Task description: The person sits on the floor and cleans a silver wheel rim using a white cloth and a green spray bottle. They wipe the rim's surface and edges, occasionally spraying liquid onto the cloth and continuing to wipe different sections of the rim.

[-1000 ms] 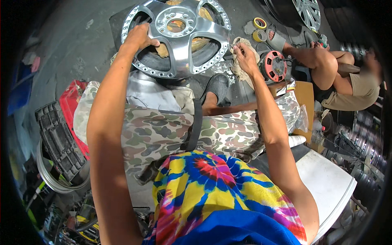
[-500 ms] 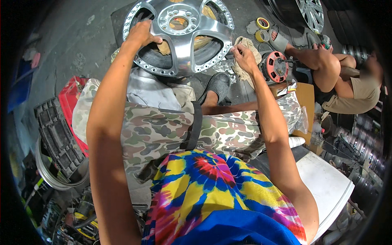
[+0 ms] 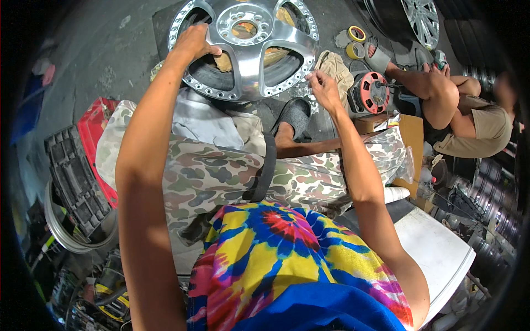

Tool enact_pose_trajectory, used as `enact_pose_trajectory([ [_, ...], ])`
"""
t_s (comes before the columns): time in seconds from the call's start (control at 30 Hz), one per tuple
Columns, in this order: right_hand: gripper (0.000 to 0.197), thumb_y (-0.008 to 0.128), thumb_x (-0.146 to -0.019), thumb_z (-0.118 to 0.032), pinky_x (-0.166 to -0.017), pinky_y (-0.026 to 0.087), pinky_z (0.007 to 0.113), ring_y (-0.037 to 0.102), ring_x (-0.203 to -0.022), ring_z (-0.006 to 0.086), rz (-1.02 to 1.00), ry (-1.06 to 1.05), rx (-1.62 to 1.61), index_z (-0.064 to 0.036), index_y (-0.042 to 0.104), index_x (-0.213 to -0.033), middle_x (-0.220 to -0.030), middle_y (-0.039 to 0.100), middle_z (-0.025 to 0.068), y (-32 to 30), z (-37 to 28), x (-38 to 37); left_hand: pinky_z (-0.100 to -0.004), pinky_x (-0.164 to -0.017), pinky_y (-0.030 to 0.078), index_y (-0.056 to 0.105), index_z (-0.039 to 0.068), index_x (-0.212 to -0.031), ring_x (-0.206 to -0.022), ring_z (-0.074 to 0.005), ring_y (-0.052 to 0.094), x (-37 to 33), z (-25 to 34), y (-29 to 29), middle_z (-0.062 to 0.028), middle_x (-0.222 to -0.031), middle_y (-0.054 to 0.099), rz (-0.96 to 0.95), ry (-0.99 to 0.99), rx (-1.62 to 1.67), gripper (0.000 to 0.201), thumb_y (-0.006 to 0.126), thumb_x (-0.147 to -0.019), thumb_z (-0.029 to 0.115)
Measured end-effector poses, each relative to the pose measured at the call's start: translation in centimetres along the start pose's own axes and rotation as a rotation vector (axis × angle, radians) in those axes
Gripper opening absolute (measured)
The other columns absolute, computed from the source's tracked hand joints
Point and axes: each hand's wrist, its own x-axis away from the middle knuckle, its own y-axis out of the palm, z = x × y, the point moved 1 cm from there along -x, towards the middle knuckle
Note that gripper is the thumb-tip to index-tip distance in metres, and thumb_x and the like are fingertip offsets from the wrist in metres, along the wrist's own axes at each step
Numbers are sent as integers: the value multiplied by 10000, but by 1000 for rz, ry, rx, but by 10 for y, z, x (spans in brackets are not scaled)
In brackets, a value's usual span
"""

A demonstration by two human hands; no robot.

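A polished silver car wheel (image 3: 251,63) with broad spokes and a ring of small holes round its edge lies in front of my legs. My left hand (image 3: 194,44) grips a spoke at its left side, the thumb pointing into the opening. At the wheel's lower right edge is my right hand (image 3: 326,91), its fingers pinched together by the rim holes. Whatever lies between those fingertips is too small to make out. Pale grey cloth (image 3: 201,118) lies below the wheel, beside my dark grey slipper (image 3: 294,117).
A beige cloth (image 3: 334,71) and a red cable reel (image 3: 374,92) lie to the right. Two rolls of yellow tape (image 3: 355,51) are beyond. Another person (image 3: 441,83) sits at the right, near a second wheel (image 3: 420,22). A red case (image 3: 97,129) stands left.
My right hand has shifted slightly left and down along the wheel's edge. My left hand keeps its hold on the spoke. The other person's hands have moved a little.
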Motion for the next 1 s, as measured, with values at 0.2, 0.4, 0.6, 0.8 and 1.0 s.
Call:
enact_pose_trajectory([
  [0.2,283,615,-1058,-275,-664,482,305,574,-689,107,-38,31,39,-20,706,-978,-736,648,36,15,-33,28,-500,-1021,537,668,-33,-1190,-1209,-431,666,2,-5,4,-267,-1249,709,27,16,-21,738,962,-691,426],
  [0.4,309,625,-1010,-322,-708,523,450,687,-729,359,87,76,105,-32,731,-994,-776,693,203,23,-35,32,-502,-1010,541,672,-36,-1196,-1190,-436,675,2,-1,3,-272,-1225,715,34,20,-12,747,956,-695,442],
  [0.6,326,633,-1000,-325,-693,511,479,670,-716,404,130,102,14,-13,718,-966,-767,684,228,32,-43,44,-496,-1013,544,677,-40,-1205,-1191,-433,679,5,6,-2,-274,-1222,716,-4,-25,-21,745,959,-699,428],
  [0.8,323,637,-1016,-313,-621,513,349,641,-606,157,117,76,159,-23,731,-911,-672,674,66,31,-46,42,-493,-1028,541,671,-34,-1228,-1210,-429,671,5,5,-1,-266,-1251,708,2,-47,-30,752,957,-705,424],
  [1.0,264,656,-985,-269,-648,509,427,641,-640,298,120,210,-77,-21,740,-954,-692,662,167,39,-48,49,-492,-1046,535,669,-21,-1248,-1235,-421,661,6,6,-4,-258,-1276,701,-30,-55,-17,755,956,-710,423],
])
